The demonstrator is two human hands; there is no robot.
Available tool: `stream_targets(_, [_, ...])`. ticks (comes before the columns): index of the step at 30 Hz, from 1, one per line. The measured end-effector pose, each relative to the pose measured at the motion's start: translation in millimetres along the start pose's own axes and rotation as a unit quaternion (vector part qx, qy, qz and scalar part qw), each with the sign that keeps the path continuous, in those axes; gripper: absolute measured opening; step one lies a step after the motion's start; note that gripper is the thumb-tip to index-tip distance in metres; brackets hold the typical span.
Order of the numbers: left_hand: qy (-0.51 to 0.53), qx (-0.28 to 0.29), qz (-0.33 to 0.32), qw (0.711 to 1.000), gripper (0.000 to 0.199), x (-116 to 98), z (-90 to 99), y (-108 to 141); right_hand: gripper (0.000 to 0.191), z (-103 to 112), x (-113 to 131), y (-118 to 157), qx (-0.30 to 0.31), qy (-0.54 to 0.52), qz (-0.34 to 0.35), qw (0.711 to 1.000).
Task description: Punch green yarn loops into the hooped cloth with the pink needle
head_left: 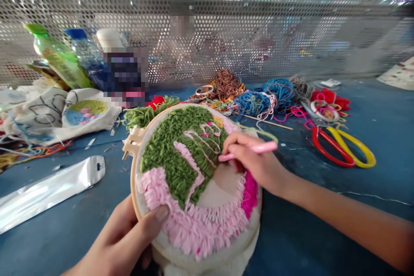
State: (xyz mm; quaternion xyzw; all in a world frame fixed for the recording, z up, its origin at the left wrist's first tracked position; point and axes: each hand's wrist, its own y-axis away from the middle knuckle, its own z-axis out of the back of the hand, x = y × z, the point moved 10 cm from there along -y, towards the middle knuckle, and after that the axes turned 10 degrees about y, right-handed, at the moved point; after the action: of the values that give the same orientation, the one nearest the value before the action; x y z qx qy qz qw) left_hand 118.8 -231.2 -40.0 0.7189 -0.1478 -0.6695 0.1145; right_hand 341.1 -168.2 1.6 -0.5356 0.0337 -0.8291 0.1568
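My left hand (124, 235) is closed on the lower left rim of a round embroidery hoop (133, 181), thumb on top and fingers underneath. The hoop is tilted toward me. Its stretched cloth (211, 194) carries tufted green yarn (168, 155), light pink yarn (200, 228) and a magenta patch (249, 194). Thin pink loops cross the green. In my right hand (258, 161) is a pink punch needle (264, 147), its tip down at the edge of the green and a bare stretch of cloth. A light green strand (258, 131) runs behind its back end.
Red-and-yellow-handled scissors (334, 155) lie at right. Behind the hoop are tangled yarn heaps (255, 101) and a thin stick (271, 123). Bottles (60, 58) and another stitched cloth (87, 114) stand or lie left, above a silvery plastic pouch (51, 192). A perforated metal screen (226, 21) closes the back.
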Motion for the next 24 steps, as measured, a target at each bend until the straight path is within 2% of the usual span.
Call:
stream_targets(3, [-0.004, 0.053, 0.001, 0.999, 0.048, -1.7, -6.8, -7.7, 0.019, 17.8, -20.6, -3.4, -0.071, -0.161, -0.054, 0.983])
stream_targets(5, [-0.007, 0.077, 0.007, 0.997, 0.046, -1.4, -9.4, -11.4, 0.016, 24.5, -28.5, -3.7, -0.100, -0.220, -0.070, 0.968])
stream_targets(12, [0.010, 0.074, 0.007, 0.997, 0.044, -2.3, -6.9, -12.9, 0.016, 28.6, -30.9, -1.5, -0.126, -0.290, -0.082, 0.945])
stream_targets(16, [0.006, 0.079, 0.006, 0.997, 0.050, -4.2, -10.6, -9.3, 0.016, 25.6, -28.4, 0.0, -0.109, -0.234, -0.068, 0.964])
stream_targets(19, [0.007, 0.046, -0.007, 0.999, 0.052, -8.1, -10.2, -5.6, 0.019, 21.2, -16.0, 2.9, -0.085, -0.149, -0.029, 0.985])
stream_targets(22, [0.015, 0.022, -0.011, 1.000, 0.055, -8.7, -10.8, -0.3, 0.019, 5.6, 5.4, 7.1, -0.023, -0.031, 0.030, 0.999])
stream_targets(24, [0.012, 0.027, -0.012, 0.999, 0.057, -8.1, -12.6, 2.4, 0.014, -9.3, 17.3, 9.9, 0.028, 0.065, 0.069, 0.995])
